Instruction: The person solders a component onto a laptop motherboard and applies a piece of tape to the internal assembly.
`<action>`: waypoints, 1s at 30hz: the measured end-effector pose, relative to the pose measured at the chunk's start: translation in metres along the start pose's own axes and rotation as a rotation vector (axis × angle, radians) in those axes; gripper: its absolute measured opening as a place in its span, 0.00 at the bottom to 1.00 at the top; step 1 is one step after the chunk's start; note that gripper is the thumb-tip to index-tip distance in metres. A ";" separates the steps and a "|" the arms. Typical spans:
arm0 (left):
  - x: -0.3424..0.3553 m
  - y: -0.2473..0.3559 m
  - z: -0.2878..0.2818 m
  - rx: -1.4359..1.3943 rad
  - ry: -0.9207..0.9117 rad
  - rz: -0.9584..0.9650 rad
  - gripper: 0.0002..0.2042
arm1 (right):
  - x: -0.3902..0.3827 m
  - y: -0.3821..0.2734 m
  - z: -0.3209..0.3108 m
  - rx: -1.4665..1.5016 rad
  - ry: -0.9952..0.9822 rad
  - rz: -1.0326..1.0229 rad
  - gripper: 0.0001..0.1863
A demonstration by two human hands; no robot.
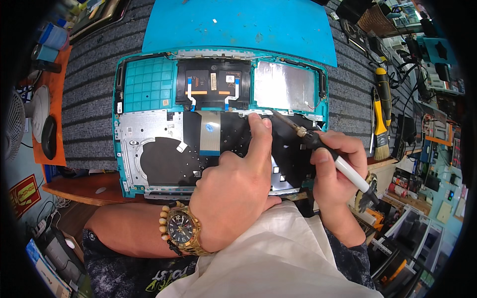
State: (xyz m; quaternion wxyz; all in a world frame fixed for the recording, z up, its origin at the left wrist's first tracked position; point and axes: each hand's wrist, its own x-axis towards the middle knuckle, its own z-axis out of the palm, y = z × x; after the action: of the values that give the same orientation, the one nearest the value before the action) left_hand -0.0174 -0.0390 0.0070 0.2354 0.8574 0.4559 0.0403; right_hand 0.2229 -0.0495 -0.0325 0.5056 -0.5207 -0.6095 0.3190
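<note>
An opened teal laptop chassis (125,191) lies in front of me with its inner side up. My left hand (231,184) reaches over its lower half. Two fingertips press together on the metal strip along the middle, the other fingers are curled, and nothing shows in the grip. In my right hand (340,166) is a soldering iron (346,171) with a white and black handle. Its metal tip points up and left, close to the strip just right of my left fingertips; whether it touches cannot be told. A wide flat ribbon cable (210,131) lies left of my fingers.
Beyond the chassis lies a blue mat (238,27) on a grey striped cloth (94,99). On the right are a yellow-handled brush (381,134), a yellow and black tool (382,89) and tangled cables. A white fan (39,111) stands at left.
</note>
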 end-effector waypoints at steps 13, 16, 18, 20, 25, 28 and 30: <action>-0.005 -0.002 0.000 -0.015 0.026 0.043 0.62 | 0.105 0.016 0.014 0.136 0.164 0.132 0.12; -0.006 -0.003 0.001 -0.032 0.032 0.050 0.62 | 0.117 0.021 0.026 0.122 0.137 0.094 0.11; -0.005 -0.004 0.002 -0.044 0.036 0.051 0.62 | 0.121 0.024 0.032 0.115 0.119 0.091 0.11; -0.006 -0.004 0.002 -0.056 0.035 0.052 0.62 | 0.123 0.024 0.033 0.083 0.086 0.093 0.11; -0.002 -0.006 0.002 -0.060 0.037 0.037 0.63 | 0.126 0.026 0.036 0.026 0.057 0.075 0.11; -0.001 -0.006 0.002 -0.059 0.039 0.037 0.63 | 0.126 0.025 0.038 0.006 0.038 0.064 0.13; -0.001 -0.005 0.002 -0.060 0.039 0.037 0.62 | 0.126 0.025 0.039 0.012 0.037 0.064 0.13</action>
State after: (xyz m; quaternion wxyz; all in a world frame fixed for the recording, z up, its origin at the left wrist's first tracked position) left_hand -0.0217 -0.0379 0.0031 0.2511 0.8574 0.4430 0.0749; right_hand 0.2009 0.0829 -0.0308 0.5092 -0.5429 -0.5811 0.3290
